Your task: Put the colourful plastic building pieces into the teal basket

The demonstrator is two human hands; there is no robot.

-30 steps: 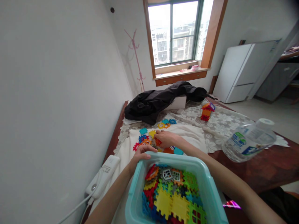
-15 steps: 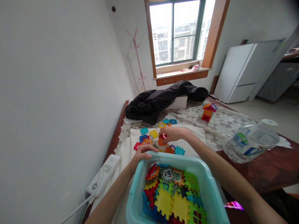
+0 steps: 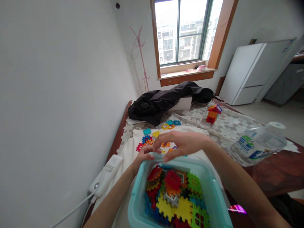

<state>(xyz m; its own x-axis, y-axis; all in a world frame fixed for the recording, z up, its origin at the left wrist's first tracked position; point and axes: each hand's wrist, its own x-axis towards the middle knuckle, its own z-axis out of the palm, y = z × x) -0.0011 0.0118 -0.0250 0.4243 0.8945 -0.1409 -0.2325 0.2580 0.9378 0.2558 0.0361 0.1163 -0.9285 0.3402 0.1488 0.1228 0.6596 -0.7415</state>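
The step in hand looks like dropping gathered pieces into the teal bin (image 3: 139, 202) at lower centre. The right hand (image 3: 182, 145) hovers over its far rim, fingers spread and empty; red and orange pieces (image 3: 173, 183) lie beneath. The left hand (image 3: 143, 156) grips the rim. Next calls for reaching the loose pieces (image 3: 148, 139) mid-frame.

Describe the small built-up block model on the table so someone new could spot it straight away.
Start at the dark wooden table and follow its white floral lace cloth towards the window. Just right of the heaped black jacket stands the small house-shaped model of interlocking plastic tiles. It alone stands upright and assembled, red at the base, orange above; the loose tiles nearby lie flat.
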